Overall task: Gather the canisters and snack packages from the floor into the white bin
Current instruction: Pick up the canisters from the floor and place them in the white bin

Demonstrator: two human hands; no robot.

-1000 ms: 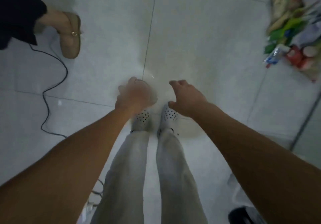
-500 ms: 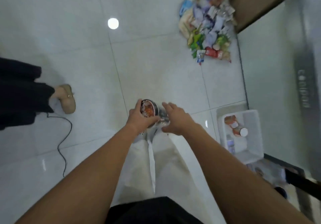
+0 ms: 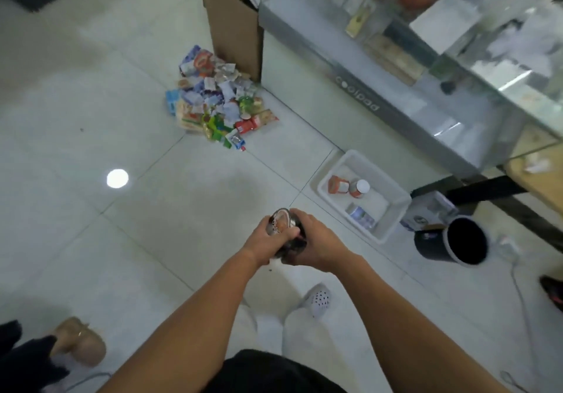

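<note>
At centre frame, a canister point(image 3: 281, 223) is clasped by the left hand point(image 3: 263, 243) and right hand point(image 3: 321, 245) together, apparently ready to be carried right and lowered into the white bin point(image 3: 379, 199).

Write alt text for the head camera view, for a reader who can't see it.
The left hand and right hand grip a dark round canister above a pale tiled floor. A white plastic bin to the right holds two orange canisters; a heap of colourful snack packages lies farther off beside a brown cardboard box.
</note>
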